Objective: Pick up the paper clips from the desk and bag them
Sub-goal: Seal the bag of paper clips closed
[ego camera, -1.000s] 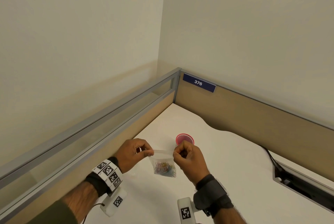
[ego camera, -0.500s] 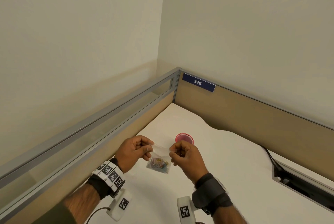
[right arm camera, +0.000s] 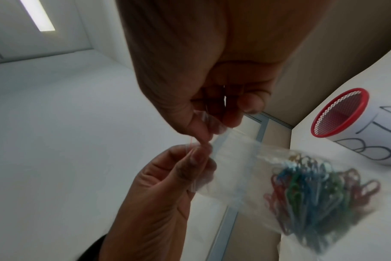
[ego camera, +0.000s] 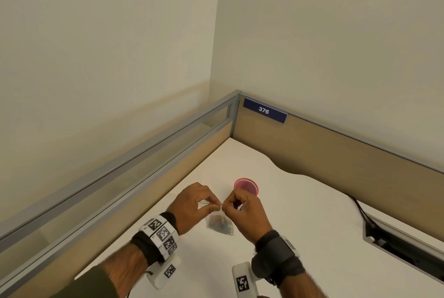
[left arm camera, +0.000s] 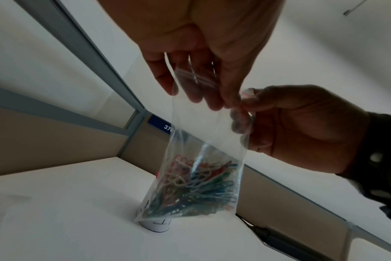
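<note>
Hanging above the white desk (ego camera: pixel 300 213), a small clear bag (left arm camera: pixel 203 127) is held up by its top edge between both hands. On the left, the left hand (ego camera: pixel 192 204) is seen with fingers curled and the bag's sealing strip pinched between thumb and fingertips (left arm camera: pixel 214 104). Just beside it, almost touching, the right hand (ego camera: pixel 242 211) is clenched on the same top edge, the plastic nipped between thumb and forefinger. Inside the bag, a heap of coloured paper clips (left arm camera: pixel 196 187) is gathered at the bottom: red, blue, green and pale ones, tangled together. The upper half of the bag is seen to hold nothing. In the left wrist view the bag's lower corner appears close to the desk; whether it touches cannot be told. In the right wrist view the bag (right arm camera: pixel 246 169) is blurred, with the clips (right arm camera: pixel 319 192) bunched at its far end. Farther right and behind the hands, a red mesh cup (ego camera: pixel 246 186) stands upright on the desk, wrapped in white paper with black marks; its inside (right arm camera: pixel 339 114) is seen only in part, and no contents can be made out. On the partition behind, a blue number plate (ego camera: pixel 264 110) reading 376 is fixed.
</note>
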The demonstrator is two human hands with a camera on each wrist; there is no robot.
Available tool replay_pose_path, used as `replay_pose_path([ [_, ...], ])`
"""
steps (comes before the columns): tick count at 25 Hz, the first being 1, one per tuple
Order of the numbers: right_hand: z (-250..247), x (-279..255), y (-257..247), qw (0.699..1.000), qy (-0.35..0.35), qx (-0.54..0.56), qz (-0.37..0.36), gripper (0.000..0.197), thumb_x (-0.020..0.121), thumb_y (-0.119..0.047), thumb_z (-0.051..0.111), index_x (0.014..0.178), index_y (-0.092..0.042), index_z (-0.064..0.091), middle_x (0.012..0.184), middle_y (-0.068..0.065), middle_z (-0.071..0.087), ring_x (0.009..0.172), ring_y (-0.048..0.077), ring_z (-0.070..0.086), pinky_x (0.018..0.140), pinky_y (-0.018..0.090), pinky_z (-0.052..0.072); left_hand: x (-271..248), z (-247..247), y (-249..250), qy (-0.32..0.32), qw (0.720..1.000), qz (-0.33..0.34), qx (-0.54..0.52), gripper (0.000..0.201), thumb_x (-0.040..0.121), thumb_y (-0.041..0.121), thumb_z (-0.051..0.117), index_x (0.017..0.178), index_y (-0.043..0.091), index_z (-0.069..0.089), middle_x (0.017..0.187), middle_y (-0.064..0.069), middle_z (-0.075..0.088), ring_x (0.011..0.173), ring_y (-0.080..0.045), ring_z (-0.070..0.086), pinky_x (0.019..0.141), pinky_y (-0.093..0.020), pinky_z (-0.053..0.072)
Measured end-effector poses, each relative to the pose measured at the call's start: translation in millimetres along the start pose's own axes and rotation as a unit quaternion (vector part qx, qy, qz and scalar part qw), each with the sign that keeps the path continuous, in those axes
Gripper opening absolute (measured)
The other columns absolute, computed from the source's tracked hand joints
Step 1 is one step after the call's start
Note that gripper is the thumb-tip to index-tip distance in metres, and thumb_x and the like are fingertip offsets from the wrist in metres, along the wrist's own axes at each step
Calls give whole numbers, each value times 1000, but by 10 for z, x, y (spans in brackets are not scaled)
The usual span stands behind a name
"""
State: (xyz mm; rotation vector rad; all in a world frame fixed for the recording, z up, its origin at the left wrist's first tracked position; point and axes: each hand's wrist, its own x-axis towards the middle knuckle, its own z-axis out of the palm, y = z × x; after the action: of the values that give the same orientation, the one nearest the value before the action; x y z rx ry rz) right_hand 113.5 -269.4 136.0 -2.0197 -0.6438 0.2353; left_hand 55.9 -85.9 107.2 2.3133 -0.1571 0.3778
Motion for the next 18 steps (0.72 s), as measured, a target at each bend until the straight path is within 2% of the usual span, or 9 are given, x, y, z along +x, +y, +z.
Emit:
replay_pose_path([
  [3,-59,-31,66,1000,2,-18,-7,8,85,-16,66,78,-15,63,74,-4,62,67,8,56,60,13,47,43,-6,-60,-26,1000,-16,-5,25,85,52,58,90,33,73,84,25,66,88,0,61,78,-22,51],
  [5,-114,-39,135,1000,5,-10,-11,7,85,-15,67,78,-13,64,76,-2,64,69,8,57,62,14,49,44,-68,-114,-35,998,-38,-26,4,86,37,68,85,36,72,80,21,70,84,-2,64,73,-17,50],
  [6,-128,-44,160,1000,5,-1,-11,7,85,-14,68,78,-12,65,77,-2,65,69,7,57,63,13,49,43,-93,-130,-29,997,-51,-45,8,86,28,72,82,35,71,78,20,71,80,-3,66,69,-15,50],
  [8,-130,-65,201,1000,2,21,4,7,85,-14,68,79,-12,65,78,-3,66,69,6,58,62,14,50,37,-82,-129,-20,990,-90,-103,9,87,19,73,81,27,73,75,16,72,66,-6,66,59,-16,51],
  [10,-103,-85,280,997,1,68,35,7,87,-16,65,81,-14,66,78,-1,67,68,8,59,60,19,52,19,-23,-81,-16,975,-132,-180,5,89,15,71,85,14,73,71,1,74,62,-13,68,57,-23,55],
  [12,-47,-112,404,987,20,112,110,14,92,-24,59,86,-12,66,77,5,66,65,14,59,60,33,56,18,62,-92,5,958,-153,-242,4,88,11,71,85,9,73,76,-12,75,73,-28,73,70,-38,62],
  [13,-20,-128,474,976,32,136,166,23,94,-32,56,90,-11,65,76,9,64,63,17,60,62,38,57,21,102,-116,17,952,-159,-262,4,87,11,72,84,10,73,77,-14,75,77,-33,74,76,-43,62],
  [15,86,-160,558,932,22,221,287,39,95,-50,45,99,-14,60,80,17,67,63,26,65,66,41,59,28,150,-171,20,947,-169,-271,2,85,11,74,84,12,73,79,-13,76,80,-33,73,80,-44,61],
  [18,291,-158,633,844,-26,384,373,46,90,-67,35,103,-28,55,102,28,68,80,41,71,78,50,59,34,212,-243,-22,960,-157,-229,6,81,14,76,84,18,73,84,-5,76,83,-22,73,79,-37,61],
])
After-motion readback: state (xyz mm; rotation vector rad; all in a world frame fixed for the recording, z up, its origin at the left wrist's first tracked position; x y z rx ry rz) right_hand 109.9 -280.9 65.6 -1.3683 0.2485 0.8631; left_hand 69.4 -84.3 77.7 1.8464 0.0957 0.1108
